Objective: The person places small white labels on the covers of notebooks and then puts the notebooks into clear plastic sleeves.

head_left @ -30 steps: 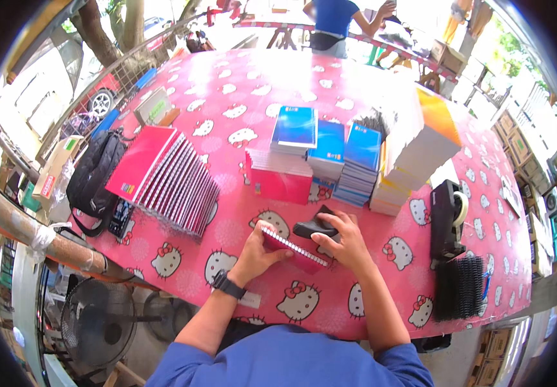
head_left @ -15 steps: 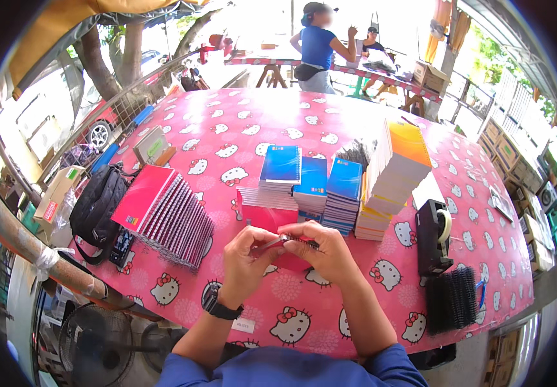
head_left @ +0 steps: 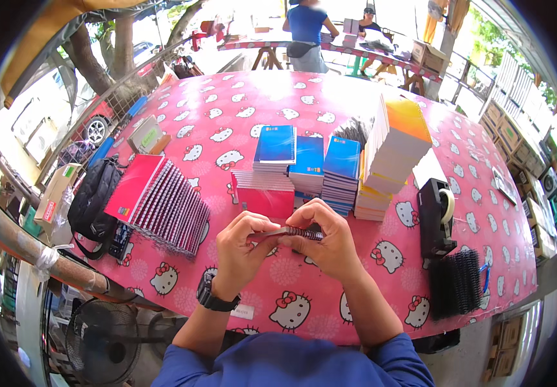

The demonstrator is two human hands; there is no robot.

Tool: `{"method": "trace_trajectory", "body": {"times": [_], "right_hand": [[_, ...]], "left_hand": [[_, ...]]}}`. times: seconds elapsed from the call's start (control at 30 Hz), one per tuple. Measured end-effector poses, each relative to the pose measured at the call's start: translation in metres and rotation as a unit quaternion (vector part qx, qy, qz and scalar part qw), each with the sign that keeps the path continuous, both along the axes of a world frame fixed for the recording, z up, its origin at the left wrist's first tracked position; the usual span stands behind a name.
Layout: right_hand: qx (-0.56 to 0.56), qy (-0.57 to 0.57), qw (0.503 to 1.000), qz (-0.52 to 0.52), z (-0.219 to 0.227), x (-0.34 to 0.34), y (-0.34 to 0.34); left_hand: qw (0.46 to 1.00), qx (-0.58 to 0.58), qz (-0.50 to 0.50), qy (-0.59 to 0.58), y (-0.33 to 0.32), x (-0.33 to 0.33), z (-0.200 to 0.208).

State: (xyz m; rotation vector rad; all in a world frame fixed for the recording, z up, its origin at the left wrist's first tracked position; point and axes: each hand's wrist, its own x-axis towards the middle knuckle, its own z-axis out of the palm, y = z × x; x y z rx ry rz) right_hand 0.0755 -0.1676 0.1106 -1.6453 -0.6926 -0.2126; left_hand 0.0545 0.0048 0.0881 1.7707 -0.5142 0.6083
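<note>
Between my two hands, above the near middle of the table, is a spiral notebook (head_left: 305, 233) held nearly edge-on, its dark coil toward my right side. My left hand (head_left: 245, 240) pinches one end of it between thumb and fingers. My right hand (head_left: 322, 240) is closed over the coil end, with the thumb against the near side. Just beyond my fingers lies a stack of red notebooks (head_left: 264, 198). Blue notebooks (head_left: 276, 146) rest behind that stack, with other blue piles beside them. A tall leaning pile of red spiral notebooks (head_left: 138, 187) stands left of my hands.
A tall yellow-orange stack of notebooks (head_left: 394, 142) stands right of the blue ones. Farther right are a black tape dispenser (head_left: 434, 222) and a bundle of black coils (head_left: 454, 284). A black bag (head_left: 96, 200) sits at the left edge. A person in blue (head_left: 305, 32) stands beyond the table.
The notebook in my hands has turned so its coil edge now shows. My view has tilted down slightly. The far person has lowered a raised arm and turned away.
</note>
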Motion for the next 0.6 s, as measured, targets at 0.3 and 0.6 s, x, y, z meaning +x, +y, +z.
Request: {"method": "trace_trajectory", "body": {"times": [0.3,0.6], "right_hand": [[-0.037,-0.179,0.983,-0.030,-0.002,-0.001,0.007],[-0.071,-0.170,0.983,-0.011,0.001,-0.005,0.003]], "left_hand": [[1.000,-0.007,0.013,0.006,0.005,-0.009,0.008],[0.999,0.031,-0.020,0.010,0.010,-0.013,0.009]]}}
